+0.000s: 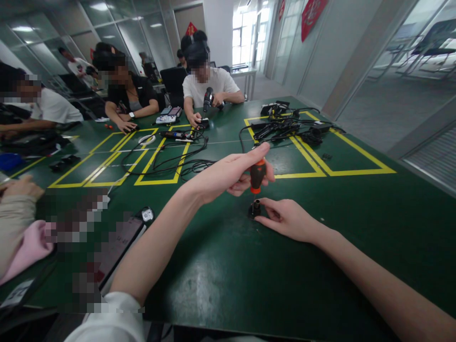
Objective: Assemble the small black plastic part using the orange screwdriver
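Note:
A screwdriver [257,176] with a black and orange handle stands nearly upright, its shaft pointing down. Wrapped around that handle is my left hand [237,173], thumb along the top. Below the tip sits a small black part [254,210] with a short round tube, resting on the green table [213,256]. My right hand [285,217] pinches this part from the right between thumb and fingers. Whether the tip sits in a screw is too small to tell.
Black cables and adapters [281,127] lie in a heap at the back right, with more cables [178,152] left of centre. Yellow tape [306,159] marks rectangles. A phone [123,247] lies beside my left forearm. Across the table a person holds a power drill [208,99]; other people sit leftward.

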{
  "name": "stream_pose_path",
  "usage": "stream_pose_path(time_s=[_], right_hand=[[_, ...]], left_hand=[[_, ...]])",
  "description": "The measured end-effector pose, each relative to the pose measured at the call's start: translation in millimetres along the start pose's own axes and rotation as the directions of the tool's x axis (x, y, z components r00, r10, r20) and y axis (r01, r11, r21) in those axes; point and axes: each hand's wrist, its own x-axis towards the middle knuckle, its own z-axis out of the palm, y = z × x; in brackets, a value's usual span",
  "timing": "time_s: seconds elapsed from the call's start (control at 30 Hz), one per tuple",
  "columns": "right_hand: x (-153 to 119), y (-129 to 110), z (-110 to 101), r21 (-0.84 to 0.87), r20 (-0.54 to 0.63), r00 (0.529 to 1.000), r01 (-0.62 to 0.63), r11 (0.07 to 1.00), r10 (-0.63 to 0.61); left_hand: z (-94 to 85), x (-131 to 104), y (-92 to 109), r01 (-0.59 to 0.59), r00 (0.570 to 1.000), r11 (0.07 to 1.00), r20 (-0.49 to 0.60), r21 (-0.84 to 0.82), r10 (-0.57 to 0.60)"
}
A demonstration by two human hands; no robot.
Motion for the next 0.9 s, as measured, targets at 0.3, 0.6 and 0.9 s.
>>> stream_pose_path(time_s=[0.3, 0.6, 0.9], right_hand=[[0.5, -0.3, -0.5, -0.012, -0.007, 1.000, 0.015, 1.000, -0.015], [0.3, -1.4, -1.5, -0.020, 0.003, 1.000, -0.001, 1.000, 0.001], [0.4, -1.8, -0.4, -0.011, 0.012, 1.000, -0.009, 1.000, 0.010]], left_hand=[[0.4, 5.1, -4.0, 0.078, 0.997, 0.939, -0.001, -0.335, -0.083], [5.5, -2.1, 4.9, 0.040, 0.999, 0.961, 0.022, -0.274, -0.035], [2.2, 0.1, 0.0, -0.024, 0.998, 0.978, -0.070, -0.206, 0.010]])
